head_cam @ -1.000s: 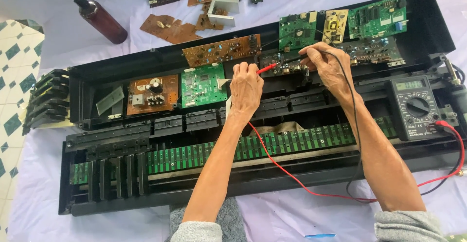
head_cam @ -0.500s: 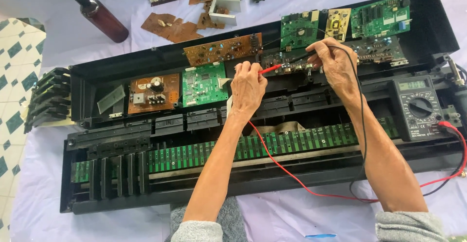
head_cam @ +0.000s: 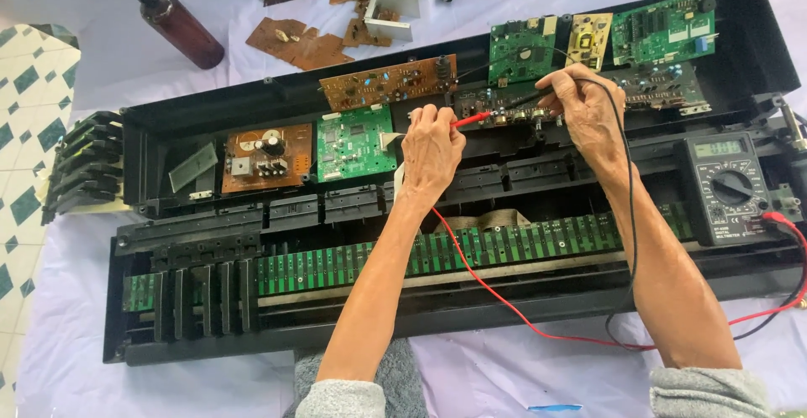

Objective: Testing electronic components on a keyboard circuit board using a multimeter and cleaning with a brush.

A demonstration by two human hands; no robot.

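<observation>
nearest the viewer, two grey sleeves sit at the bottom edge, and both forearms reach up over the opened black keyboard case (head_cam: 168,334). inside the case, closest in, a long green strip board (head_cam: 471,250) runs left to right, with a few black keys (head_cam: 202,300) left on at its left end. a red lead (head_cam: 504,300) and a black lead (head_cam: 626,216) cross the case's near edge and run right to the grey multimeter (head_cam: 725,187), which rests on the right end of the case.

further in, the left hand (head_cam: 430,153) is over the middle of the case, fingers curled tight around the red probe (head_cam: 467,119), whose tip points right at a dark board (head_cam: 504,115) in the back half of the case. the right hand (head_cam: 588,111) is just right of it, thumb and fingers pinched shut on the black probe (head_cam: 528,98), its tip on the same dark board. the two tips are near each other but apart.

left of the left hand, inside the case, lie a green board (head_cam: 357,142) and an orange-brown board (head_cam: 266,157). along the case's back wall stand a brown board (head_cam: 387,82) and more green boards (head_cam: 664,27).

beyond the case, on the pale cloth (head_cam: 109,56), lie a brown spray bottle (head_cam: 172,23) and loose boards (head_cam: 294,44).
</observation>
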